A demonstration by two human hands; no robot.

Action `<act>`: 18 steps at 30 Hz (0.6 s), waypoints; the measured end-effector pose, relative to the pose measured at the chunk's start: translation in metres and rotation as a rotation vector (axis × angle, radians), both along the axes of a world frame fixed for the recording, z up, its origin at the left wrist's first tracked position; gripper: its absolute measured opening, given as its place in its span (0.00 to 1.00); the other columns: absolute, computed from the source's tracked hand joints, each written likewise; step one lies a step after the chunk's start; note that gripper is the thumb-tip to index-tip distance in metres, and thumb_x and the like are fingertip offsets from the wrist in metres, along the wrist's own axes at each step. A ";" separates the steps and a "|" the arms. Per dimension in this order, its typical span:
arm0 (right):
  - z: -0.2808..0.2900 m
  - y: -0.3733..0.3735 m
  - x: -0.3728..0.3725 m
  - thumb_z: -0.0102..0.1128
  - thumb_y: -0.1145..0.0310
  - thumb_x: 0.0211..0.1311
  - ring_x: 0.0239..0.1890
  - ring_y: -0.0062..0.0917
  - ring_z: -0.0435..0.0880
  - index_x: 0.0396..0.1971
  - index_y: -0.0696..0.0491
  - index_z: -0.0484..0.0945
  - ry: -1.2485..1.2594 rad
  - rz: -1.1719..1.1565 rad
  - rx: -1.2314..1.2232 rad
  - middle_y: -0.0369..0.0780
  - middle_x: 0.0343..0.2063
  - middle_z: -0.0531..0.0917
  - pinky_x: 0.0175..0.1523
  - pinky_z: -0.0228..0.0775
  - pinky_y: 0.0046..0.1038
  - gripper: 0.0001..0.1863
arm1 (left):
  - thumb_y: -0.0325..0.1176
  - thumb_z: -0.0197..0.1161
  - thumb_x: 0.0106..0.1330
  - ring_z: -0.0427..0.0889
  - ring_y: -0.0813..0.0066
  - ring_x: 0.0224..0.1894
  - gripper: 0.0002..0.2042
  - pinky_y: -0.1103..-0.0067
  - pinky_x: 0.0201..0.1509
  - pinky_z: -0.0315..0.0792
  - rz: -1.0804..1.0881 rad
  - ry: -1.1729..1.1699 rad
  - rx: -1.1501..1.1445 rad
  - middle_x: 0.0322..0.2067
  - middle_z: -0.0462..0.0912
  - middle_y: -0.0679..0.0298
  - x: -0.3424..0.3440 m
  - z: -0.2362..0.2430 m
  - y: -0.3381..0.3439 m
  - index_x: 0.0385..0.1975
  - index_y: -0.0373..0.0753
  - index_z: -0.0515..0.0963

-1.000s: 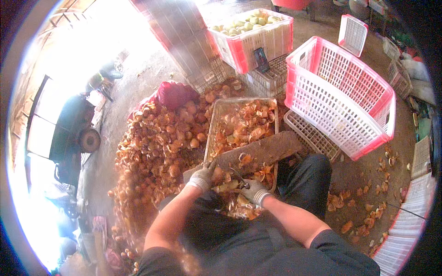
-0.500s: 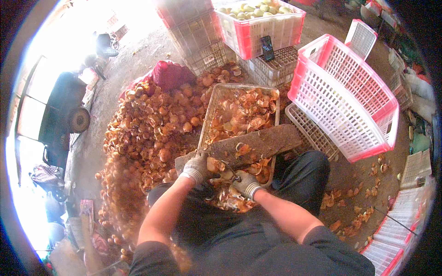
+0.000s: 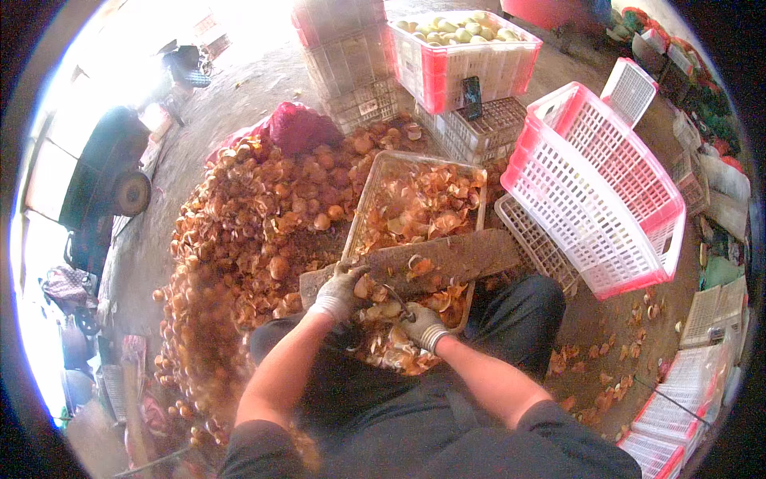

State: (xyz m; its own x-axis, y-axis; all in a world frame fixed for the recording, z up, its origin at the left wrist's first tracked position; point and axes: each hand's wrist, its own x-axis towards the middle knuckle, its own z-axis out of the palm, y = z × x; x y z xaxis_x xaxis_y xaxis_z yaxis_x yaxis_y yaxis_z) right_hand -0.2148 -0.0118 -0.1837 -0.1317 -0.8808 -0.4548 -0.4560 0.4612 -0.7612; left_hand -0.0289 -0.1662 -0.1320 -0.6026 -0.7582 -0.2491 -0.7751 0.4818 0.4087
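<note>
Both of my hands wear pale knitted gloves and work close together over a shallow crate (image 3: pixel 361 209) full of brown onion skins (image 3: pixel 423 199). Fingers of my left hand (image 3: pixel 338 292) are closed around a brown-skinned onion (image 3: pixel 364 287), partly hidden by the glove. A small knife (image 3: pixel 396 298) is gripped in my right hand (image 3: pixel 422 326), its thin curved blade pointing toward the onion. Just beneath the blade a pale patch shows, too blurred to name. Across the crate, in front of my hands, lies a thick wooden board (image 3: pixel 471 254) with scraps of skin on it.
A large heap of unpeeled onions (image 3: pixel 263 215) spreads at the left, with a red mesh sack (image 3: pixel 302 128) behind. Peeled onions fill a red-and-white crate (image 3: pixel 463 68); a phone (image 3: pixel 471 96) leans against it. An upright, tilted red-and-white basket (image 3: pixel 586 191) stands at the right.
The whole view has shifted slightly, so the crates sit lower in the picture. My hands stay close together; the onion in my left hand has moved a little closer to the glove.
</note>
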 end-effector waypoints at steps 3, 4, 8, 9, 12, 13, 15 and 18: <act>-0.011 0.004 -0.005 0.60 0.56 0.55 0.37 0.40 0.82 0.37 0.52 0.78 -0.024 -0.023 -0.059 0.46 0.32 0.83 0.45 0.72 0.35 0.16 | 0.45 0.75 0.46 0.71 0.47 0.58 0.36 0.67 0.61 0.69 -0.084 0.099 0.010 0.62 0.62 0.47 0.004 -0.004 -0.001 0.59 0.52 0.69; -0.012 0.003 -0.003 0.60 0.56 0.55 0.36 0.39 0.82 0.37 0.52 0.78 -0.009 -0.014 -0.046 0.46 0.32 0.83 0.45 0.72 0.35 0.16 | 0.45 0.76 0.46 0.71 0.47 0.57 0.36 0.67 0.61 0.69 -0.092 0.151 0.024 0.62 0.63 0.47 0.010 -0.006 -0.002 0.59 0.52 0.69; -0.017 0.002 -0.001 0.60 0.58 0.55 0.35 0.37 0.82 0.38 0.53 0.78 -0.001 0.002 -0.041 0.45 0.31 0.83 0.44 0.73 0.33 0.16 | 0.50 0.71 0.52 0.74 0.52 0.55 0.33 0.67 0.57 0.72 0.349 0.644 0.616 0.57 0.70 0.52 0.012 -0.042 -0.008 0.59 0.49 0.69; -0.019 0.003 -0.002 0.60 0.58 0.55 0.35 0.37 0.82 0.38 0.53 0.78 -0.012 0.000 -0.050 0.45 0.31 0.83 0.43 0.73 0.33 0.16 | 0.51 0.69 0.55 0.74 0.54 0.53 0.31 0.68 0.56 0.73 0.355 0.641 0.592 0.55 0.72 0.54 0.013 -0.050 -0.009 0.58 0.48 0.70; -0.023 0.008 -0.012 0.61 0.58 0.54 0.34 0.35 0.82 0.39 0.54 0.78 -0.015 -0.022 -0.043 0.45 0.31 0.84 0.43 0.73 0.33 0.17 | 0.54 0.60 0.63 0.77 0.59 0.48 0.26 0.68 0.51 0.75 0.050 0.384 0.221 0.49 0.77 0.57 0.009 -0.061 -0.013 0.56 0.45 0.71; -0.016 -0.001 0.006 0.61 0.58 0.54 0.34 0.35 0.82 0.39 0.54 0.78 -0.023 0.022 -0.087 0.44 0.30 0.84 0.42 0.73 0.33 0.17 | 0.54 0.57 0.65 0.77 0.59 0.46 0.26 0.69 0.51 0.75 0.223 0.562 0.498 0.48 0.77 0.58 0.046 -0.105 -0.032 0.56 0.44 0.71; -0.013 -0.007 0.018 0.62 0.58 0.54 0.33 0.34 0.83 0.40 0.55 0.78 0.003 0.060 -0.146 0.44 0.30 0.84 0.41 0.73 0.34 0.18 | 0.47 0.58 0.63 0.79 0.56 0.45 0.24 0.67 0.50 0.74 0.365 0.676 0.694 0.45 0.79 0.54 0.074 -0.138 -0.047 0.54 0.41 0.70; -0.004 0.004 -0.013 0.61 0.59 0.53 0.32 0.35 0.83 0.40 0.55 0.78 -0.027 0.017 0.014 0.45 0.30 0.84 0.41 0.73 0.34 0.18 | 0.43 0.60 0.61 0.79 0.53 0.45 0.24 0.65 0.50 0.74 0.091 0.165 0.263 0.45 0.79 0.51 0.012 -0.078 -0.011 0.56 0.40 0.69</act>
State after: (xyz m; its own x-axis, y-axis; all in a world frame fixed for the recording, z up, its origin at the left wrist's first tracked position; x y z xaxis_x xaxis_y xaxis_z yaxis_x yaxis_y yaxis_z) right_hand -0.2277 -0.0077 -0.1875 -0.1046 -0.8763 -0.4704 -0.4435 0.4644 -0.7666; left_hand -0.0165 -0.1774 -0.2102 -0.5838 -0.7334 -0.3483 -0.7229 0.2742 0.6342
